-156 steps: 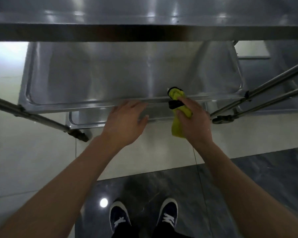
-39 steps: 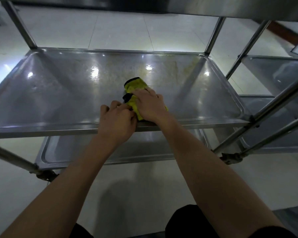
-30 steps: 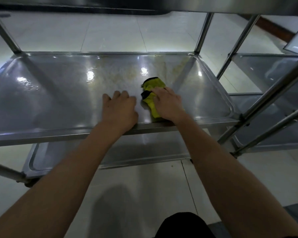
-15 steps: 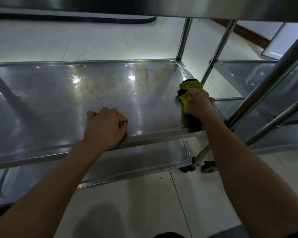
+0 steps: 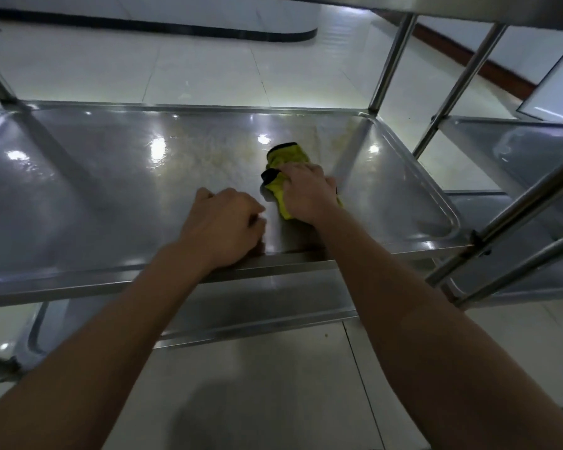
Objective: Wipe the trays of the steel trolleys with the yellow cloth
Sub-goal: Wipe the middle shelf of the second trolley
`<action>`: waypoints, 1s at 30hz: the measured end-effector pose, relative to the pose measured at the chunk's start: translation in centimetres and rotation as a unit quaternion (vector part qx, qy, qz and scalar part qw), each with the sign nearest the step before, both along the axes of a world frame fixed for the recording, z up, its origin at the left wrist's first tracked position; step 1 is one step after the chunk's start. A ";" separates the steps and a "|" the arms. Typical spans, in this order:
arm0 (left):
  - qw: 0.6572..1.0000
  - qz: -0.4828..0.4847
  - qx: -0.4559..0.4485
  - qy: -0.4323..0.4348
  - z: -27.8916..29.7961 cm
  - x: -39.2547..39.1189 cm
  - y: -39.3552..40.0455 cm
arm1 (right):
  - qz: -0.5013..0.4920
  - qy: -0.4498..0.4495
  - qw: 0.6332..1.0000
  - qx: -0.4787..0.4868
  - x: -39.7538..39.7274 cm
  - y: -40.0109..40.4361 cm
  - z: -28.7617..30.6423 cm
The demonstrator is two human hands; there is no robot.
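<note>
The biggest risk from here, I'd say, is the trolley rolling or skating away as the wiping stroke pushes across the middle tray point(image 5: 78, 190); only the left hand point(image 5: 223, 222) steadies it, resting on the near rim at the centre of the frame with its fingers curled down onto the steel and holding nothing. If that hand slackens, a hard push could shift the whole frame toward the second trolley point(image 5: 517, 164) standing just beside it at the right edge. A second worry is the yellowish residue point(image 5: 215, 157) smeared across the upper middle of the tray: the bunched cloth covers little area, so it may only spread the film rather than lift it, and the far right corner could be missed altogether.

The yellow cloth point(image 5: 288, 157) lies on the tray just right of centre in the frame, wadded into a lump with a dark trim showing at its left side. The right hand point(image 5: 306, 193) presses it down from above, its fingers point(image 5: 294, 172) curled together over the near half of the wad, so the far end pokes out beyond the fingertips and a strip trails out under the heel of the hand. The lower tray point(image 5: 257, 306) shows beneath, toward the bottom centre, and looks not yet wiped, though I cannot tell for sure.
</note>
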State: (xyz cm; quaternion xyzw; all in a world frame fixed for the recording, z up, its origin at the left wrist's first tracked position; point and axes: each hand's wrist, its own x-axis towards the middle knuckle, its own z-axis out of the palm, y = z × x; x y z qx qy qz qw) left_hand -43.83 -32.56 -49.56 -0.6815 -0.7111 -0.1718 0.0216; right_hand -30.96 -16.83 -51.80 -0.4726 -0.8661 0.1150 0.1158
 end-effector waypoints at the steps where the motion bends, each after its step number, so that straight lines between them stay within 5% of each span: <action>1: 1.000 0.015 0.009 0.015 -0.1 -1.2 -0.5 | 0.005 0.002 1.000 -0.002 -0.9 -0.3 0.0; 15: 0.987 0.113 -0.024 0.116 -0.4 -1.1 -1.6 | 0.094 0.045 0.994 -0.043 -5.2 -0.5 -0.2; 30: 0.978 0.146 -0.055 0.139 -0.7 1.0 -1.5 | -0.167 0.017 0.986 -0.004 13.3 9.4 0.8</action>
